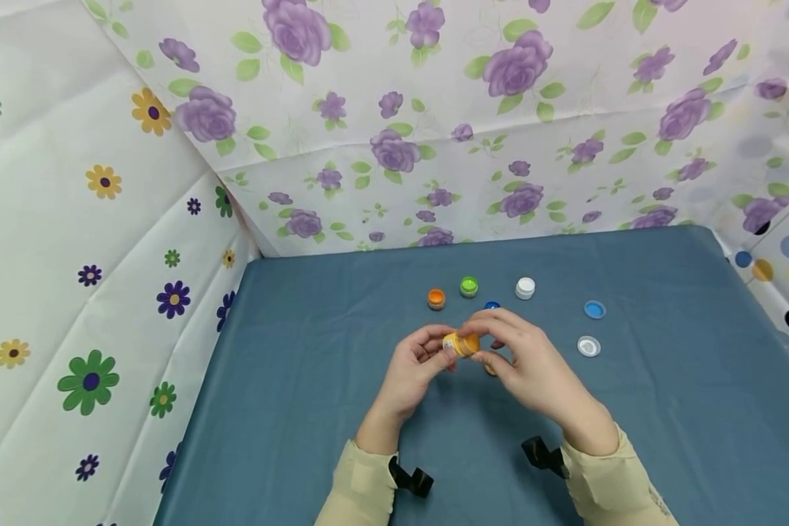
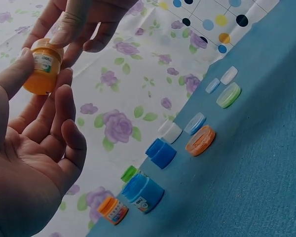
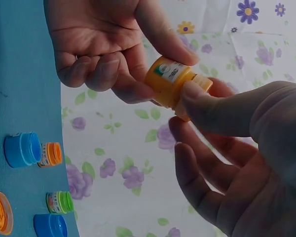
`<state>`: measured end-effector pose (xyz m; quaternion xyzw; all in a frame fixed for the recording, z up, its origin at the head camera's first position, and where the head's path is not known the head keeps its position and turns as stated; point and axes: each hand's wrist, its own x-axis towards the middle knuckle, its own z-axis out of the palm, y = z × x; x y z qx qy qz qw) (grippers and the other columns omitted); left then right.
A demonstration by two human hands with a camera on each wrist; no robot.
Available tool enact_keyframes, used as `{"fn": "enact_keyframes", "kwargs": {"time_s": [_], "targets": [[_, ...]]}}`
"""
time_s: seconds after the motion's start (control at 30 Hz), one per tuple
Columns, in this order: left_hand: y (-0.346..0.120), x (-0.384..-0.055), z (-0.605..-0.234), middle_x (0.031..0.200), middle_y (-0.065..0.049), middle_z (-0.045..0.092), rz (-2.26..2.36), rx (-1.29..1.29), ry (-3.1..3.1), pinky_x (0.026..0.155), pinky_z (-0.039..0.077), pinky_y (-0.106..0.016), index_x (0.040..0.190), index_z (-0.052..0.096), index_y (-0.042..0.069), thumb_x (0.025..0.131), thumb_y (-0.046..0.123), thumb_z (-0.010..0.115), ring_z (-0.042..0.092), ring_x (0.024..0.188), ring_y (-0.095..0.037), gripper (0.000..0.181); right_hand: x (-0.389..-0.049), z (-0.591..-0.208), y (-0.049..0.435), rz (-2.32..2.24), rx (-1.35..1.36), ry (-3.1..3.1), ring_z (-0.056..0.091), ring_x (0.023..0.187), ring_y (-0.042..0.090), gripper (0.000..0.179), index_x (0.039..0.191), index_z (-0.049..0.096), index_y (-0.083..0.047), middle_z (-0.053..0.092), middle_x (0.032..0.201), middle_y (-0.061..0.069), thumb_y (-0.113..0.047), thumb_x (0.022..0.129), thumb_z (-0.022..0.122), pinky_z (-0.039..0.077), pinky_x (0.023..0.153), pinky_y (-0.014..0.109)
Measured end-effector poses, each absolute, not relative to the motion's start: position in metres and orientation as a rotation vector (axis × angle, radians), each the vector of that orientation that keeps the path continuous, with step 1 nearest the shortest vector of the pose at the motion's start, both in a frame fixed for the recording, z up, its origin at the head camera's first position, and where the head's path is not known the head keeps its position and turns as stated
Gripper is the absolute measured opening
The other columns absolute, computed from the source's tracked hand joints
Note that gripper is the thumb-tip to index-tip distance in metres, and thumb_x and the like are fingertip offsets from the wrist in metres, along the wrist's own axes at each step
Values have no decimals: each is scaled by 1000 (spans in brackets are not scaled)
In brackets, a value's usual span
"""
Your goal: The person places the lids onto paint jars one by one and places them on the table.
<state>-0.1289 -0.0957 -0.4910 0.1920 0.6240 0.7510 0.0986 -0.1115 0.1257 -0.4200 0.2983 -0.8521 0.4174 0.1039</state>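
A small yellow-orange paint jar [image 1: 462,345] with a white label is held tilted above the table, between both hands. My left hand [image 1: 413,371] grips its body between thumb and fingers, as the left wrist view also shows. At the top end, my right hand [image 1: 529,365] pinches the yellow lid [image 3: 201,83] with thumb and fingers, which partly cover it. Behind the hands stand an open orange paint jar [image 1: 436,299], an open green paint jar [image 1: 469,286] and a white jar [image 1: 525,288].
Blue paint jars [image 2: 161,153] stand by the hands, mostly hidden in the head view. A blue lid [image 1: 595,310] and a white lid [image 1: 589,346] lie to the right; an orange lid [image 2: 201,141] and a green lid [image 2: 229,96] also lie on the blue cloth [image 1: 302,409]. Flowered sheets [image 1: 342,153] hang behind.
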Motion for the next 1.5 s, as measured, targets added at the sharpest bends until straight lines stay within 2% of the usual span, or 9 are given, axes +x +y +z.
{"fn": "enact_keyframes", "kwargs": {"time_s": [0.2, 0.47, 0.73, 0.9, 1.03, 1.17, 1.3, 1.4, 1.5], "targets": [[-97, -130, -490, 97, 4, 76, 2249, 610, 1822, 78, 59, -34, 132, 63, -11, 110, 29, 66, 65, 78, -14, 45, -114, -420, 126, 1228, 925, -2503, 65, 118, 18, 49, 124, 74, -22, 66, 132, -5, 8, 87, 85, 58, 83, 39], [-98, -129, -489, 101, 6, 75, 2241, 623, 1811, 79, 58, -29, 132, 61, -12, 109, 19, 66, 64, 81, -13, 39, -111, -417, 126, 1214, 767, -2651, 62, 106, 11, 38, 131, 73, -24, 68, 121, -11, -23, 94, 86, 55, 79, 39], [-97, -127, -491, 109, 2, 74, 2240, 680, 1793, 81, 58, -30, 134, 61, -9, 105, 14, 72, 67, 90, -13, 38, -111, -416, 121, 1060, 591, -2816, 58, 83, 10, 22, 103, 73, -24, 64, 91, -11, -46, 101, 75, 51, 70, 36], [-94, -127, -493, 111, 2, 74, 2224, 708, 1777, 82, 57, -31, 134, 60, -9, 104, 22, 75, 67, 92, -13, 46, -110, -417, 117, 1015, 541, -2866, 43, 55, 13, 47, 76, 59, -25, 47, 65, -6, -56, 111, 53, 39, 52, 32], [-94, -127, -493, 111, 2, 74, 2213, 678, 1781, 83, 58, -32, 134, 59, -10, 105, 21, 73, 68, 92, -13, 45, -110, -418, 114, 1005, 494, -2893, 39, 48, 15, 57, 69, 51, -23, 41, 60, -4, -60, 112, 45, 33, 47, 32], [-93, -127, -492, 110, 0, 74, 2199, 633, 1828, 84, 59, -48, 135, 62, -6, 107, 16, 70, 67, 92, -17, 37, -109, -417, 115, 1072, 448, -2922, 49, 54, 13, 53, 91, 69, -23, 53, 67, -7, -65, 110, 43, 41, 52, 33], [-93, -128, -491, 107, 1, 75, 2215, 577, 1858, 83, 59, -43, 136, 63, -4, 109, 22, 67, 66, 87, -16, 38, -109, -417, 119, 1152, 512, -2888, 62, 84, 11, 54, 139, 67, -24, 67, 98, -9, -65, 106, 54, 53, 67, 36], [-94, -129, -491, 102, 3, 74, 2240, 542, 1872, 80, 56, -32, 136, 64, -6, 111, 24, 64, 64, 81, -14, 38, -110, -419, 123, 1163, 632, -2809, 62, 102, 12, 53, 148, 61, -26, 67, 118, -7, -52, 104, 69, 55, 73, 36], [-95, -130, -491, 98, 3, 73, 2253, 519, 1883, 79, 55, -32, 135, 64, -7, 112, 23, 62, 64, 78, -14, 38, -110, -419, 124, 1155, 712, -2735, 63, 105, 12, 48, 145, 64, -25, 66, 126, -6, -35, 101, 79, 56, 74, 35]]}}
